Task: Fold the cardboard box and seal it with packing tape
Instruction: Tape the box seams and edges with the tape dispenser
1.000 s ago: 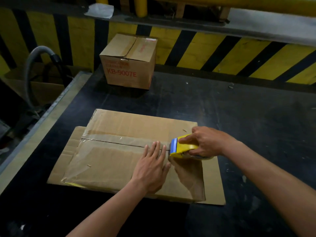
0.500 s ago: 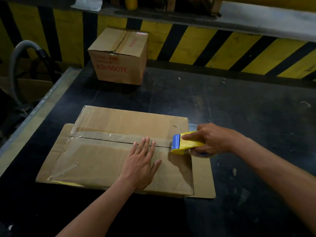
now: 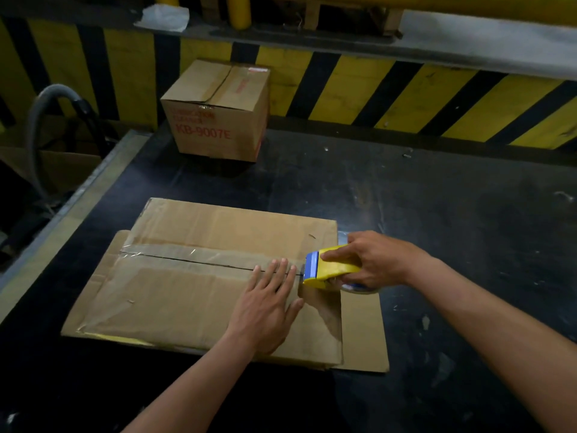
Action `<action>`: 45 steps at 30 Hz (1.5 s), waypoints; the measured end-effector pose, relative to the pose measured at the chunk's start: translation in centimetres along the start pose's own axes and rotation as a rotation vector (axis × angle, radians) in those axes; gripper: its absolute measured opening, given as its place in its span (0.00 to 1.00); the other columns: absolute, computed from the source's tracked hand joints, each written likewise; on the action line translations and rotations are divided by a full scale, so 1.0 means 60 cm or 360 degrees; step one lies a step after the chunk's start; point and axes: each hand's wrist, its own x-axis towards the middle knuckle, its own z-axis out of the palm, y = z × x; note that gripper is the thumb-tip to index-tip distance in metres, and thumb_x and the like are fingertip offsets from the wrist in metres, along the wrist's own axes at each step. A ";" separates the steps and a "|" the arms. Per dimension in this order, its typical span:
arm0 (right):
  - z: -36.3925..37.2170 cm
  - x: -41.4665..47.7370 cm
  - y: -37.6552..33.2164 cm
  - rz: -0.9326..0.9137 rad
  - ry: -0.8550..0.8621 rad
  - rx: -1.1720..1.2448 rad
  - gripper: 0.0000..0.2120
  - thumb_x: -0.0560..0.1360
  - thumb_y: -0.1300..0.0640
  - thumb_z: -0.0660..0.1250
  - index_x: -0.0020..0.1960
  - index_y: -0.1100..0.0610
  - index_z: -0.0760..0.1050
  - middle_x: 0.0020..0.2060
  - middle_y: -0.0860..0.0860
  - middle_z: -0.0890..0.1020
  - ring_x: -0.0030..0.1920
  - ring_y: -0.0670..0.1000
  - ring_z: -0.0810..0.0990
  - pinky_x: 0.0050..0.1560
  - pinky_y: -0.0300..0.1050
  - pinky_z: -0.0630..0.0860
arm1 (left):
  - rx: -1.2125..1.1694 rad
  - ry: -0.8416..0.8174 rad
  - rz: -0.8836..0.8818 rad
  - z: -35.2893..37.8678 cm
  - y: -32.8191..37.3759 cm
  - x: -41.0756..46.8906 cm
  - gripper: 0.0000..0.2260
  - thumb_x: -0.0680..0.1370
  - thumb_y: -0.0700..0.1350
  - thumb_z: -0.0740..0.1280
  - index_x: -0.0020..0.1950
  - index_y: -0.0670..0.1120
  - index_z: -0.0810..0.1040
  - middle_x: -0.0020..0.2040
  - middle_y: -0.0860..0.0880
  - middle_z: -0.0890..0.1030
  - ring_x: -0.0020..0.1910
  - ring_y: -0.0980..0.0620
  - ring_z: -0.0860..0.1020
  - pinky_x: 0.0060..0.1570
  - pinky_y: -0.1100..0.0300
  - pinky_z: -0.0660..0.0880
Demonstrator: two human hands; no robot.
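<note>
A flattened cardboard box [image 3: 187, 295] lies on the black table [image 3: 437, 214]. A strip of clear packing tape [image 3: 193, 254] runs along its centre seam from the left edge. My left hand [image 3: 268, 304] lies flat on the box with straight fingers, its fingertips on the seam just left of the dispenser. My right hand [image 3: 371, 260] grips a yellow tape dispenser with a blue front [image 3: 327, 267] at the right end of the seam, close to the box's right edge. The tape roll shows partly beneath that hand.
A taped-up cardboard box [image 3: 218, 110] printed KB-9007E stands at the table's far left. A yellow and black striped wall [image 3: 406, 92] runs behind the table. A grey hose [image 3: 40, 120] curves off the table's left side, beyond its metal edge [image 3: 71, 207].
My right hand has pulled the dispenser rightward along the seam, toward the box's right edge. My left hand has followed it, still flat on the cardboard.
</note>
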 end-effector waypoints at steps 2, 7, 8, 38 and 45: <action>-0.001 -0.007 0.014 -0.0011 0.0019 0.0007 0.25 0.75 0.39 0.65 0.71 0.33 0.65 0.48 0.48 0.72 0.47 0.46 0.70 0.41 0.42 0.66 | 0.0014 0.0006 0.0003 -0.005 0.000 0.000 0.31 0.84 0.63 0.39 0.84 0.49 0.43 0.83 0.49 0.42 0.82 0.50 0.38 0.80 0.47 0.40; 0.004 -0.030 0.042 0.0022 0.0031 0.0035 0.25 0.75 0.38 0.65 0.70 0.30 0.64 0.47 0.48 0.72 0.46 0.44 0.69 0.44 0.43 0.70 | 0.0048 -0.0014 0.0009 -0.005 -0.002 0.002 0.32 0.84 0.63 0.40 0.84 0.48 0.44 0.83 0.48 0.44 0.82 0.49 0.40 0.80 0.46 0.42; 0.009 -0.037 0.047 0.0037 0.0027 0.0038 0.25 0.74 0.38 0.66 0.70 0.30 0.64 0.47 0.47 0.72 0.46 0.45 0.70 0.45 0.44 0.70 | 0.0050 -0.0014 0.0011 -0.005 -0.002 0.003 0.31 0.84 0.63 0.41 0.84 0.48 0.45 0.84 0.48 0.44 0.82 0.49 0.40 0.80 0.46 0.43; 0.066 -0.081 0.097 0.0108 0.0107 0.0142 0.26 0.73 0.35 0.67 0.70 0.31 0.66 0.42 0.43 0.68 0.43 0.45 0.69 0.37 0.35 0.62 | 0.0040 -0.0011 0.0017 0.001 0.081 0.031 0.30 0.84 0.59 0.39 0.83 0.45 0.44 0.83 0.46 0.44 0.82 0.49 0.40 0.80 0.45 0.39; 0.081 -0.074 0.109 0.0101 0.0157 0.0190 0.27 0.73 0.37 0.68 0.70 0.31 0.66 0.41 0.43 0.68 0.42 0.45 0.68 0.37 0.35 0.61 | -0.0012 0.0006 0.0060 0.006 0.115 0.052 0.32 0.81 0.60 0.30 0.83 0.47 0.40 0.83 0.48 0.41 0.81 0.50 0.36 0.79 0.47 0.36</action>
